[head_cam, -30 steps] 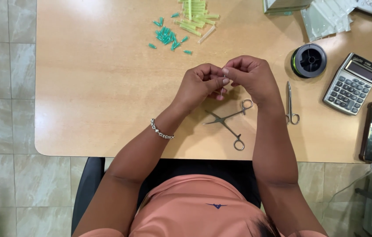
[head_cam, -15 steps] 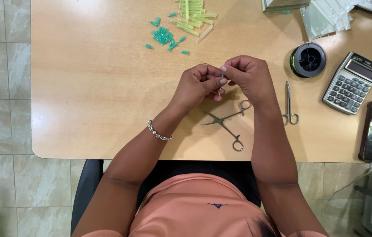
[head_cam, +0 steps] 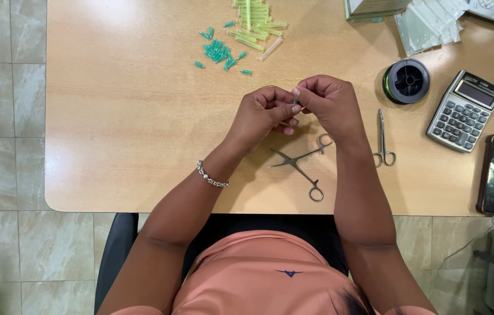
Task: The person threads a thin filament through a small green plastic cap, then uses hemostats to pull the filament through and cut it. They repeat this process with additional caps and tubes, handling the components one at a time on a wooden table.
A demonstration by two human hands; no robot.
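Fingers of left hand [head_cam: 264, 114] and right hand [head_cam: 328, 102] pinched on small green piece [head_cam: 294, 101], clear packets [head_cam: 427, 29] top right.

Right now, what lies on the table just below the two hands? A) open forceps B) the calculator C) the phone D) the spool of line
A: the open forceps lie on the table just below the left hand and right hand; the other three sit far right.

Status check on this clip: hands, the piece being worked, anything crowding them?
Left hand and right hand meet above the table, both pinching a small teal piece. Open forceps lie just below the hands; small scissors to the right. Nothing crowding them.
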